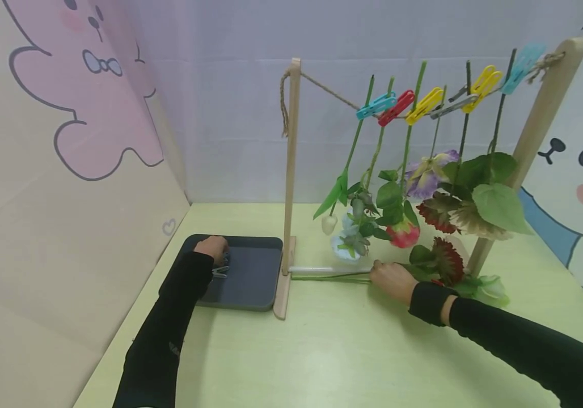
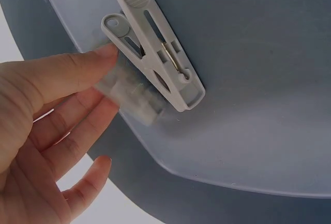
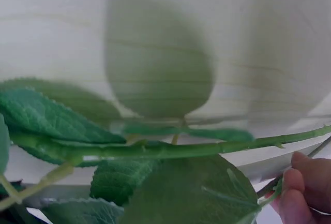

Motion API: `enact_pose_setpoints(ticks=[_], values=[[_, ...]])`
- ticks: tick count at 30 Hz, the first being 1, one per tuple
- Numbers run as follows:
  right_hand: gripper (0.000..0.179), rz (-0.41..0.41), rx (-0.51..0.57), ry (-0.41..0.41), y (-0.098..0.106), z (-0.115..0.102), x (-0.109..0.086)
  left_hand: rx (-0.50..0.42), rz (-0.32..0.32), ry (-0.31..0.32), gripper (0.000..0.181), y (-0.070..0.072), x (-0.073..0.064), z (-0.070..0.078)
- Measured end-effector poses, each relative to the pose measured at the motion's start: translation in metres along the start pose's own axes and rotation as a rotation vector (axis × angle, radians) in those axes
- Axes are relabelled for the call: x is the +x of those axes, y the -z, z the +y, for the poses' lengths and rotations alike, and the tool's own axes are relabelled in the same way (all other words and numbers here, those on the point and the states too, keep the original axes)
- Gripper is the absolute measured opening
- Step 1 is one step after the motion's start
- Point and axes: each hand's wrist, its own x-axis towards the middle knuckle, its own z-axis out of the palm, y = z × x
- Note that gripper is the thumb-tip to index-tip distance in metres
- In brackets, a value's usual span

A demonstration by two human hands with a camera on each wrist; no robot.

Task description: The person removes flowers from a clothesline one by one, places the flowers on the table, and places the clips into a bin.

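Observation:
In the dark grey tray (image 1: 253,283), my left hand (image 1: 212,247) pinches a pale clothespin (image 2: 135,95) between thumb and fingers; it is blurred in the left wrist view. A grey clothespin (image 2: 160,53) lies on the tray floor right beside it. My right hand (image 1: 392,280) pinches a thin dark flower stem (image 3: 318,149) low at the rack's bottom bar. Along the table by that hand lie a dark red flower (image 1: 448,260) and a thorny green stem (image 3: 207,149) with leaves. Part of the held stem is hidden behind the fingers.
A wooden rack with a left post (image 1: 292,164) and right post (image 1: 541,119) carries a twine line. Several flowers hang upside down from coloured clothespins, including a red clothespin (image 1: 396,107). A white bar (image 1: 329,270) joins the posts low down. Printed curtains enclose the table.

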Motion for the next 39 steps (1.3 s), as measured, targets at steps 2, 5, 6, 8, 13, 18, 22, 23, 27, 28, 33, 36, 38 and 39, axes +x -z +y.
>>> enact_pose_setpoints(ticks=[2, 5, 6, 8, 13, 18, 22, 23, 27, 28, 33, 36, 38, 39], values=[[0.016, 0.006, 0.004, -0.002, 0.000, 0.000, 0.000, 0.005, 0.001, 0.000, 0.035, 0.000, -0.001, 0.000], [0.014, 0.010, -0.003, 0.008, -0.001, 0.001, -0.001, 0.013, 0.007, -0.020, 0.034, 0.000, -0.002, 0.000], [0.014, 0.013, -0.003, 0.011, -0.002, 0.001, -0.001, 0.011, 0.008, -0.025, 0.033, 0.000, -0.002, 0.000], [0.014, 0.014, -0.008, 0.020, -0.003, 0.002, -0.001, 0.006, 0.011, -0.033, 0.034, 0.001, -0.002, 0.001], [0.016, 0.021, 0.032, -0.010, -0.003, 0.003, 0.000, -0.003, 0.005, -0.043, 0.036, 0.007, -0.004, 0.003], [0.021, 0.024, 0.040, -0.017, 0.000, 0.002, 0.002, -0.007, -0.004, -0.047, 0.038, 0.010, -0.006, 0.005], [0.021, 0.014, 0.062, -0.036, 0.002, 0.003, 0.003, -0.016, 0.002, -0.055, 0.037, 0.011, -0.006, 0.005], [0.021, 0.010, 0.070, -0.042, 0.003, 0.003, 0.003, -0.018, 0.004, -0.056, 0.037, 0.012, -0.006, 0.005], [0.019, 0.006, 0.103, -0.063, 0.007, 0.004, 0.003, -0.024, 0.006, -0.065, 0.035, 0.014, -0.005, 0.002], [0.019, 0.007, 0.109, -0.072, 0.009, 0.004, 0.003, -0.023, 0.008, -0.066, 0.035, 0.016, -0.005, 0.001], [0.024, 0.050, 0.117, -0.101, 0.022, 0.004, 0.004, -0.051, -0.017, -0.069, 0.035, 0.034, -0.004, 0.002], [0.042, 0.175, 0.110, -0.093, 0.034, 0.007, 0.006, -0.186, 0.014, -0.147, 0.036, 0.045, 0.011, -0.011], [0.055, 0.290, 0.100, -0.081, 0.045, 0.011, 0.011, -0.282, 0.035, -0.181, 0.040, 0.064, 0.011, -0.009], [0.060, 0.348, 0.097, -0.079, 0.053, 0.014, 0.014, -0.328, 0.055, -0.202, 0.043, 0.076, 0.010, -0.007]])
